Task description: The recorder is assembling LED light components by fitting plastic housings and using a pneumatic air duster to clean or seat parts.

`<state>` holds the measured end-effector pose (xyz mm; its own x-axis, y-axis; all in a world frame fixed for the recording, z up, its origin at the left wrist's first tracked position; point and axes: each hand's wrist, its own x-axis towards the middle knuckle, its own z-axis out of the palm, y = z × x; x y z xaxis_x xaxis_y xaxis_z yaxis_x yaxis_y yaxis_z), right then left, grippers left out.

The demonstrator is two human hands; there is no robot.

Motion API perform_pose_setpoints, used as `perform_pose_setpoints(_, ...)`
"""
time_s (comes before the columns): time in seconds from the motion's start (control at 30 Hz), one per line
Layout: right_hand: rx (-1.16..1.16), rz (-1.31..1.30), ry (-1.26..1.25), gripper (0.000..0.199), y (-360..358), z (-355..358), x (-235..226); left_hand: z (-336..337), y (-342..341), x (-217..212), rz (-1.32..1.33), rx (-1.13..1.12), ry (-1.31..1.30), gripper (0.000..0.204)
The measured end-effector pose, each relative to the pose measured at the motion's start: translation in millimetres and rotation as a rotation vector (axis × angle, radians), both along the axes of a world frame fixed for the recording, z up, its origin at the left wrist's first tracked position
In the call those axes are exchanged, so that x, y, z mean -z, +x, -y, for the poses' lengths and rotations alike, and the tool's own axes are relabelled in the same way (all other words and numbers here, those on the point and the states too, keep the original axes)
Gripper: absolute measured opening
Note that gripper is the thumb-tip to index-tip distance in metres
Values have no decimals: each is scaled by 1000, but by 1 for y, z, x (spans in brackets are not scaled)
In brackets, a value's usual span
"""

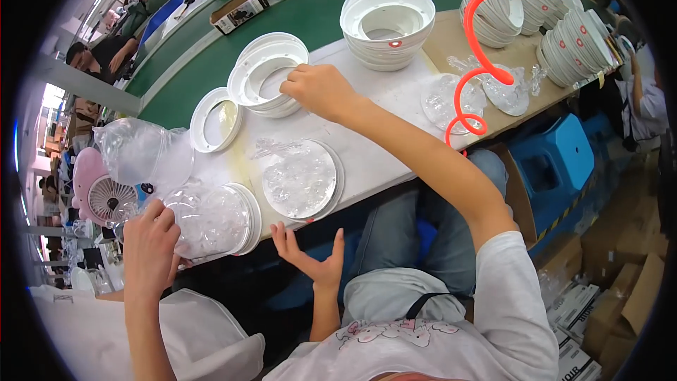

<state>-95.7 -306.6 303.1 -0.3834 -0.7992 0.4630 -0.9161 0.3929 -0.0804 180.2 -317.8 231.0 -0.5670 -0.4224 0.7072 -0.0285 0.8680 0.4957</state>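
Observation:
My right hand (pixel 317 89) reaches across the table, fingers closed on the right rim of a nested stack of white round plastic housings (pixel 247 81). Close to the table's front edge, my left hand (pixel 310 257) is open, fingers spread and holding nothing. Just beyond it lies a white disc topped with crumpled clear plastic film (pixel 300 180). A flat white ring (pixel 215 120) leans against the left of the housings. At lower left, a co-worker's hand (pixel 151 229) touches clear film over another white disc stack (pixel 243 219).
A taller stack of white housings (pixel 388 25) stands farther right, with more stacks (pixel 575 49) beyond. A red coiled hose (pixel 469 28) hangs over film-covered discs (pixel 451 102). At left are a plastic bag (pixel 144 148) and pink fan (pixel 99 187); a blue stool (pixel 564 152) stands right.

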Motion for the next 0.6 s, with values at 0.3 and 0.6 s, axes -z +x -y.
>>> perform_pose_setpoints(0.3,-209,587,-767,21,42,-61,-28,-5,-14,-13,77,331,208,65)
perform_pose_setpoints(0.6,-76,1596,-989,36,113,-144,-63,-46,-83,-40,-26,539,693,67)
